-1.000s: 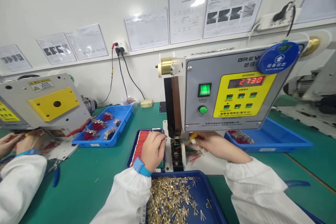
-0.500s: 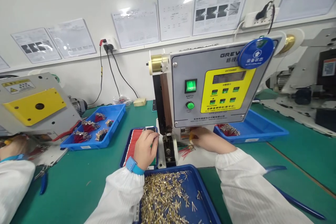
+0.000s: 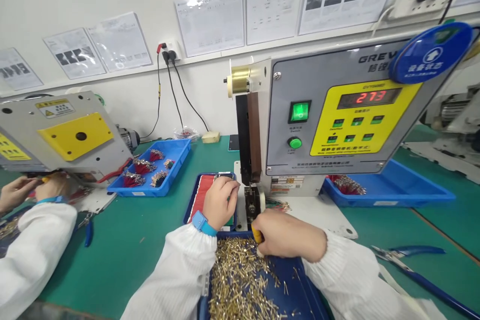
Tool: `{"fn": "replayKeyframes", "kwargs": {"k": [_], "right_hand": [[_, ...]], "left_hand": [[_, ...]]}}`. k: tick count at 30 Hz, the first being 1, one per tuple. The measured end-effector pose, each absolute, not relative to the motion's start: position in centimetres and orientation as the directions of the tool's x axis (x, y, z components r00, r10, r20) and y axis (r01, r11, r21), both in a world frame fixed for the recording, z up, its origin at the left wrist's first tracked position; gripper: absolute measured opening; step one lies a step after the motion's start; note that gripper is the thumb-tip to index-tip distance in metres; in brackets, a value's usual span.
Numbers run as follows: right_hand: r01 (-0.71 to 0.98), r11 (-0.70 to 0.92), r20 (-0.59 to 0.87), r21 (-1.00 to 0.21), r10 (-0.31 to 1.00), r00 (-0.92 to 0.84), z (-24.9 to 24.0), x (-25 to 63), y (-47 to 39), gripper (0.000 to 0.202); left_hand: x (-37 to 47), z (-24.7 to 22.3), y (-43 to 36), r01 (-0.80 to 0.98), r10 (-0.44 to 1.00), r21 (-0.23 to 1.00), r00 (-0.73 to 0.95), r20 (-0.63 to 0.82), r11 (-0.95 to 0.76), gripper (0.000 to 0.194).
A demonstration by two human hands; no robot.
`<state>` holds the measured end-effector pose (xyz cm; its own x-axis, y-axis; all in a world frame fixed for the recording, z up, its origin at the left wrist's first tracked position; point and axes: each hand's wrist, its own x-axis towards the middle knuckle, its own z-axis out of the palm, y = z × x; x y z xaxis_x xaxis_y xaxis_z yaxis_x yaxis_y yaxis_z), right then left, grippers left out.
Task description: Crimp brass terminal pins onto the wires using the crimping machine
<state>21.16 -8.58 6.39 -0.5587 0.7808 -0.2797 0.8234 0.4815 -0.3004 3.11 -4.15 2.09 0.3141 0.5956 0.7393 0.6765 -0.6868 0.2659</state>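
Head view: right hand curled over brass terminals.

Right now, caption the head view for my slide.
Right hand over brass terminals in blue tray; left hand by press.

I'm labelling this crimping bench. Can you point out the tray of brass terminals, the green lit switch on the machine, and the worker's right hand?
Tray of brass terminals (image 3: 300,280): head view, bare blue floor right of the pile.
Green lit switch (image 3: 300,111): head view, its glowing face.
Right hand (image 3: 288,240): head view, back of the hand.
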Motion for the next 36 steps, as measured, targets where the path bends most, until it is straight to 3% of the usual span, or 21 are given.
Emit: {"fn": "replayKeyframes", "kwargs": {"k": [6,11,16,23,29,36], "right_hand": [[0.789,0.55,-0.344,-0.275,0.71,-0.615,6.0,20.5,-9.0,0.011],[0.735,0.55,-0.255,-0.395,0.703,-0.664,5.3,20.4,-9.0,0.009],[0.71,0.614,-0.203,-0.346,0.689,-0.695,4.5,19.9,-9.1,0.004],[0.704,0.59,-0.197,-0.396,0.694,-0.693,5.5,21.1,-8.6,0.009],[0.764,0.555,-0.186,-0.33,0.755,-0.629,5.5,22.0,-8.3,0.011],[0.769,0.578,-0.283,-0.272,0.716,-0.638,5.6,20.6,-9.1,0.014]], "left_hand": [[3.1,1.9,-4.1,0.675,0.605,0.277,0.313,0.732,-0.684,0.017],[3.1,2.0,-4.2,0.675,0.612,0.279,0.32,0.723,-0.683,0.017],[3.1,2.0,-4.2,0.679,0.617,0.28,0.32,0.719,-0.679,0.017],[3.2,2.2,-4.3,0.68,0.614,0.274,0.324,0.72,-0.68,0.018],[3.2,2.2,-4.3,0.677,0.606,0.271,0.321,0.728,-0.684,0.019],[3.2,2.2,-4.3,0.676,0.615,0.274,0.332,0.716,-0.684,0.018]]}}
